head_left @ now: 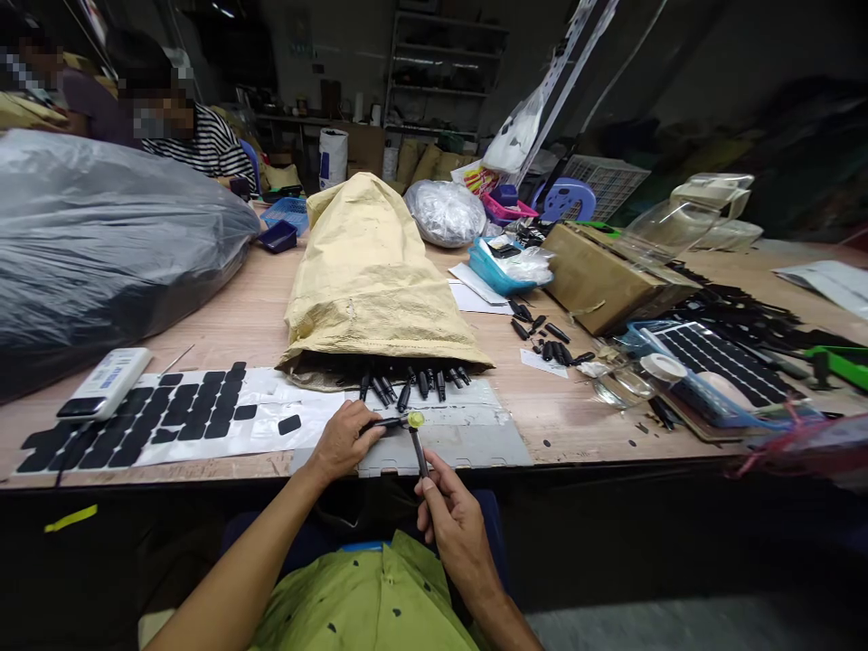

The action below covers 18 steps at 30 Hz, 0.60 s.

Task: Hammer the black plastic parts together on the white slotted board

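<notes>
Left grip: left hand [340,439] pinches a black piece [383,422] flat over the grey tray [467,443], steadying it.
Right grip: right hand [453,520] clasps a thin tool [419,449], tip meeting the yellow-green tip [415,419].
Supply: 1 sack [370,271] on the counter [258,316] spills black pieces within reach.

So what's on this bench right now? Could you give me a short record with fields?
left hand: left hand pinches a thin black piece lying flat
right hand: right hand holds a dark tool upright, its tip at a small yellow blob
under the hands: grey sheet
behind: tan paper sack, black parts spilling from its mouth
left side: black cells on white sheet
surface: wooden table
</notes>
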Each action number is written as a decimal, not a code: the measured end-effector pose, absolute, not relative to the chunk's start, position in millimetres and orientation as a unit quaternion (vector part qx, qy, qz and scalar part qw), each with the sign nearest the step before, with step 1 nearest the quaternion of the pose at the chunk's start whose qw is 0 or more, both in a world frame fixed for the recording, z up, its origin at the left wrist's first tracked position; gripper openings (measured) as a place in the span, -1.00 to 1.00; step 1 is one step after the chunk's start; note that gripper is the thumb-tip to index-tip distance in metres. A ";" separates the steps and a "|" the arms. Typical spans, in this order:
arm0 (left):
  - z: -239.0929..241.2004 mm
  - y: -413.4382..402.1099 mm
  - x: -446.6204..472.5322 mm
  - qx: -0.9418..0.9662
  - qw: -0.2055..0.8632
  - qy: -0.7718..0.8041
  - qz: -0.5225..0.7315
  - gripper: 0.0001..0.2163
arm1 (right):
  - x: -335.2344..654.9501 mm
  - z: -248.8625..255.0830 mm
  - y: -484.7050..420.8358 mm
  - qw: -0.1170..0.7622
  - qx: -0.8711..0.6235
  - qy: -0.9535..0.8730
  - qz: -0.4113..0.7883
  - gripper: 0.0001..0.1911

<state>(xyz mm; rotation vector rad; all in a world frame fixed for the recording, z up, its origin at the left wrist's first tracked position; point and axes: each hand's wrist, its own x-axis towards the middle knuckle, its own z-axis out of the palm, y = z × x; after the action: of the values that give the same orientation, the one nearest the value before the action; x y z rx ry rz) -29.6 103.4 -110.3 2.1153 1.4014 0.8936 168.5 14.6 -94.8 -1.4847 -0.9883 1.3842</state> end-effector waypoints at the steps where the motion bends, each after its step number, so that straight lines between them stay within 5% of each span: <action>1: -110.4 104.3 -30.6 0.760 0.231 0.511 0.329 -0.83 | 170.4 -94.9 14.1 0.438 -0.595 -0.395 0.546 -0.27; 10: -116.5 107.2 -34.9 0.745 0.234 0.526 0.336 -0.86 | 197.9 -103.8 23.7 0.533 -0.610 -0.293 0.508 -0.29; 18: -121.1 106.5 -27.9 0.769 0.173 0.528 0.316 -0.84 | 202.7 -110.9 27.1 0.523 -0.612 -0.295 0.515 -0.25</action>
<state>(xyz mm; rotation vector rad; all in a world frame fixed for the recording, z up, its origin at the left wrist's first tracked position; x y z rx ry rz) -27.9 106.5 -121.1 2.1820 1.4981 0.8964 202.7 27.1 -110.9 -1.4646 -0.7070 1.2330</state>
